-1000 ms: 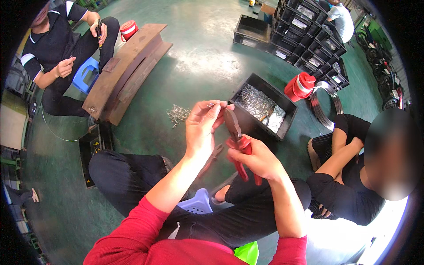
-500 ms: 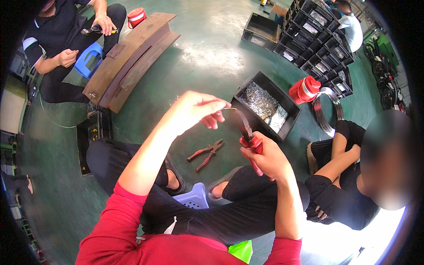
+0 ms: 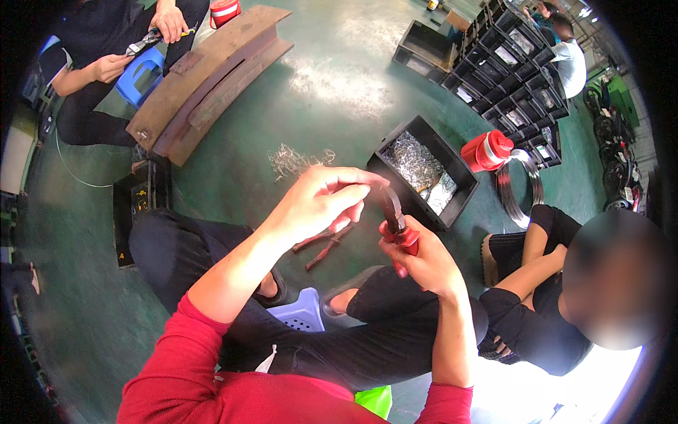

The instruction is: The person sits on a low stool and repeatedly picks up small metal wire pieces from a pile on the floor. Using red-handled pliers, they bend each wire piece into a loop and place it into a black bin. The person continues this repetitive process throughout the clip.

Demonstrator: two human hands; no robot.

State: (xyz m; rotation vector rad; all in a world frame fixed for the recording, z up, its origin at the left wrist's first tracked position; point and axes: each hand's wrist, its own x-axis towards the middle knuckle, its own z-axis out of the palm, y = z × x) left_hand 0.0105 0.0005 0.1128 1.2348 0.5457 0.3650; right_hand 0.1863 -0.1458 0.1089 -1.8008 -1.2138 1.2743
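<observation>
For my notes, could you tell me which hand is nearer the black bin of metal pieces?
Right. The right hand is beside the black bin; the left hand is farther left.

black crate [image 3: 452,185] just beyond pliers [image 3: 395,222]

your right hand [image 3: 424,265]: red-handled pliers [image 3: 397,225], dark jaws | past your fingertips: black crate [image 3: 452,168], silvery wire bits | below your fingers: red pliers on green floor [image 3: 325,85] | your sleeves red
</observation>
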